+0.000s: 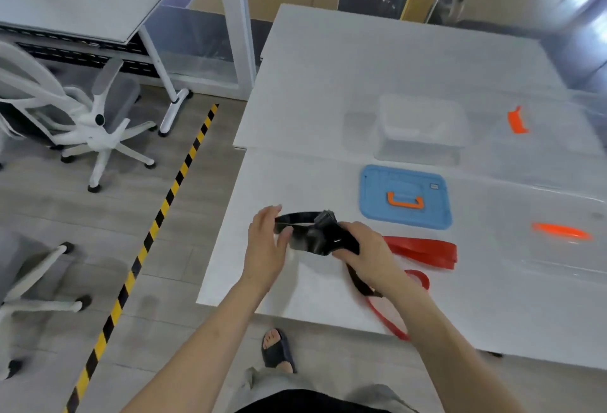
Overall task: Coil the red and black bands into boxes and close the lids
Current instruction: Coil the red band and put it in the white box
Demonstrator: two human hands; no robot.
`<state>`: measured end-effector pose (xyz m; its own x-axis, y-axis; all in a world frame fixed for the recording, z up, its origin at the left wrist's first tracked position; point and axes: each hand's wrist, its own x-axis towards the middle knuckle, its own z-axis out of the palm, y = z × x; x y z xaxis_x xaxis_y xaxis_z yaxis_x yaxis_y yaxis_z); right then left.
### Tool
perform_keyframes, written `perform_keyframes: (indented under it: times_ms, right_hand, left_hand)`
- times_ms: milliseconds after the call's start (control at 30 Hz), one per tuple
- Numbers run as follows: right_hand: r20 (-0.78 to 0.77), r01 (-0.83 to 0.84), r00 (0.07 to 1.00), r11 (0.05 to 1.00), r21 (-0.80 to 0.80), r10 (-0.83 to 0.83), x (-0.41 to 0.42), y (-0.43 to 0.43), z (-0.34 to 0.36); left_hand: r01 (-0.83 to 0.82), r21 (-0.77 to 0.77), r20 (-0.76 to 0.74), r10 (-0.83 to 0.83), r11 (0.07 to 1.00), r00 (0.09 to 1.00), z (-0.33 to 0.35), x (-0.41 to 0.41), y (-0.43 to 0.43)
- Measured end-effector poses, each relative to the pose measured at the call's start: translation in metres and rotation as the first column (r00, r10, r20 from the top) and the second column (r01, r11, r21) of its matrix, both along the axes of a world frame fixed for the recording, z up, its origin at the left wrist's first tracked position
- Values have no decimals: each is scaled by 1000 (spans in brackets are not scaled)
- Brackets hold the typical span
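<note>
Bench (pixel 328 84): red band (pixel 423 250) waits.
Coiling: right hand (pixel 364 251) fingers grasp black band (pixel 315 238); left hand (pixel 264 245) released, guiding.
Next: into clear box (pixel 420 130).

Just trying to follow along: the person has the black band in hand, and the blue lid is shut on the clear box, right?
No. In the head view the blue lid lies flat on the table in front of the clear box, not shut on it. The black band is in hand, held by the right hand.
</note>
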<state>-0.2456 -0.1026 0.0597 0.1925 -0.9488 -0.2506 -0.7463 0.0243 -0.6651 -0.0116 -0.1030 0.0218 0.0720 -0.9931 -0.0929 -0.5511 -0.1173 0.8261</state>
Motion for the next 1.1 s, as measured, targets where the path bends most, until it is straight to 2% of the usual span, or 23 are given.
perform_keyframes:
  times_ms: [300, 400, 567, 667, 833, 933, 1100]
  right_hand:
    - [79, 159, 985, 980, -122, -150, -194, 101, 66]
    - [54, 174, 984, 971, -165, -167, -259, 143, 75]
    - [33, 290, 956, 930, -226, -290, -350, 199, 72]
    - [-10, 355, 930, 907, -224, -367, -402, 218, 67]
    - [-66, 412, 899, 888, -204, -432, -482, 225, 54]
    - [-70, 408, 901, 891, -198, -428, -517, 224, 45]
    - [-124, 306, 937, 940, -150, -325, -565, 210, 40]
  left_hand:
    - [253, -120, -105, -266, 960, 958, 48, -214, 60]
    - [339, -166, -122, -361, 926, 925, 48, -289, 90]
    - [478, -134, -28, -486, 868, 874, 47, -387, 116]
    - [551, -89, 98, -543, 830, 834, 48, -432, 120]
    - [673, -46, 289, -635, 738, 716, 34, -500, 107]
    - [702, 5, 311, -668, 712, 676, 24, -539, 94]
    - [694, 68, 302, -678, 717, 670, 11, -592, 76]
